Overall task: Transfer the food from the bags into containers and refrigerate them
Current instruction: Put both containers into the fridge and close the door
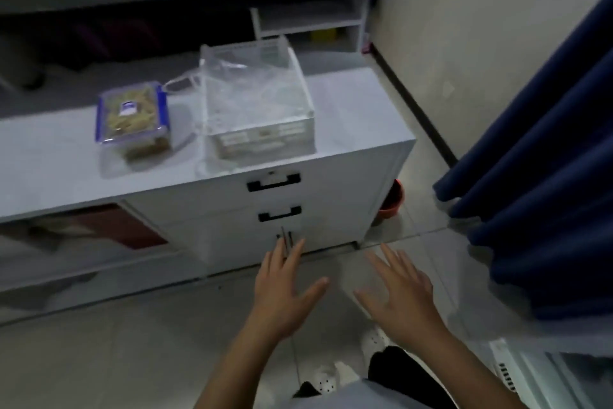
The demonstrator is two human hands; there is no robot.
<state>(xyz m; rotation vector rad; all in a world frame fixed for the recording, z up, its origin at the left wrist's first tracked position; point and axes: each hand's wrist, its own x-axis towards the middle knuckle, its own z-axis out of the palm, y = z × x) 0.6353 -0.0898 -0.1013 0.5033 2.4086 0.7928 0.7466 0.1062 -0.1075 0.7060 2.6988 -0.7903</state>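
Two hands, status: both mine, both empty, held low in front of me over the floor tiles.
Left hand (286, 289): fingers straight and spread, palm down, holding nothing; its fingertips overlap the bottom drawer front of the cabinet in this view, contact not confirmed.
Right hand (401, 292): fingers straight and fanned, palm down, holding nothing; it sits over bare floor, to the right of the cabinet's corner.
Cabinet (348, 117): white, low, directly ahead of me; black handles stacked on its front face.
Container (132, 117): clear box with blue-edged lid, lid on, pale food inside; it rests on the cabinet top, up and to the left of both hands.
Container axis: long side runs roughly away from me, tilted slightly; short sides face near and far.
Nearer hand: the left, by my judgement; the container lies forward-left of it, well apart, and the right hand would have to cross my body.
Basket (308, 100): white slatted crate just right of the container, not touching it.
Bag (238, 90): clear plastic, slack, draped in and over the basket; looks emptied, contents not readable.
Next move, judged: raise the left hand forward-left and grip across the container's short width, the right hand supporting the far side.
Refrigerator: not identifiable here; a white appliance edge at lower right cannot be confirmed.
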